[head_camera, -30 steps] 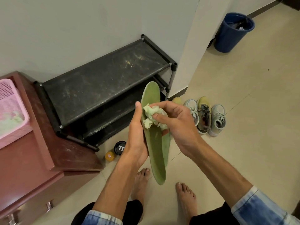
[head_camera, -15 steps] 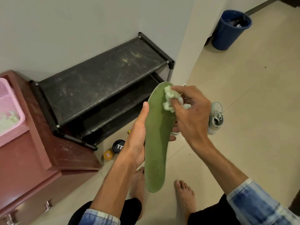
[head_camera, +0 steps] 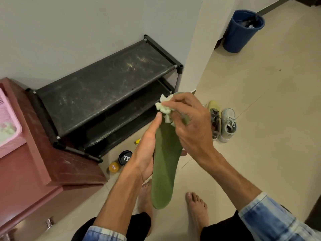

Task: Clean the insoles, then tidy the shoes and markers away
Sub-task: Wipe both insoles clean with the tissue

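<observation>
- Rack (head_camera: 104, 87): it stands beyond our fingertips, against the wall. No shoe shows on it, so we judge that the tidying has not begun.
- Insole (head_camera: 164, 167): green and held upright between our hands, with the toe end under the right fingers (head_camera: 177, 99) and the heel end hanging below the left palm. We judge that the cleaning step is in hand.
- Shoes (head_camera: 227, 125): they sit on the floor just right of the right knuckles. The hand covers part of them, so we cannot count them surely.
- Left hand (head_camera: 144, 153): it grips the insole, thumb along the left edge and fingers curled behind. Only one fingertip shows, at the right edge.
- Right hand (head_camera: 189, 126): its fingers pinch a white wad (head_camera: 163, 109) and press it on the toe end.
- Next, we judge, the wad must be drawn down toward the heel while the left grip braces against the push.
- Marker (head_camera: 138, 141): a yellow bit peeks out left of the left thumb. Most of it is hidden, so we cannot be sure what it is.
</observation>
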